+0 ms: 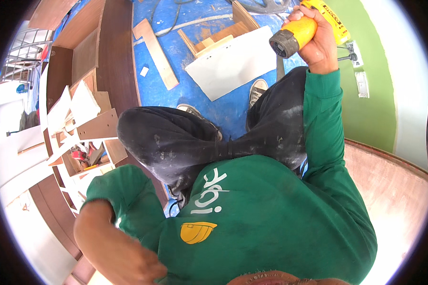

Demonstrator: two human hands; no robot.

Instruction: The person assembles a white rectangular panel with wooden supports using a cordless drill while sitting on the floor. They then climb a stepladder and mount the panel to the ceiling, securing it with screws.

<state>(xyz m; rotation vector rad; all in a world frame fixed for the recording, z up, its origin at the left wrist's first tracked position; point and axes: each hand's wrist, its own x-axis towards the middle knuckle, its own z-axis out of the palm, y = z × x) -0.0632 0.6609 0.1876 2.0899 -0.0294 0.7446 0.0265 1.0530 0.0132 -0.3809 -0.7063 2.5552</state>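
Note:
My right hand point(322, 47), raised at the upper right, is wrapped around a yellow and black power tool point(303, 32). The tool's dark, vented end points toward the lower left; its working end is out of sight, so I cannot make out its exact kind. Bent in close to my chest, my left hand point(140, 267) is blurred at the lower edge, its fingers too smeared to read. Beyond my knees a white panel point(233, 64) leans over a small wooden frame point(214, 39) on the blue floor covering point(145, 95).
A light wooden strip point(158, 56) lies on the floor. Along the left runs a dark brown cabinet panel point(116, 47), next to shelving piled with board offcuts point(84, 100) and a red tool point(79, 155). The green wall point(371, 107) on the right carries a white socket point(362, 84).

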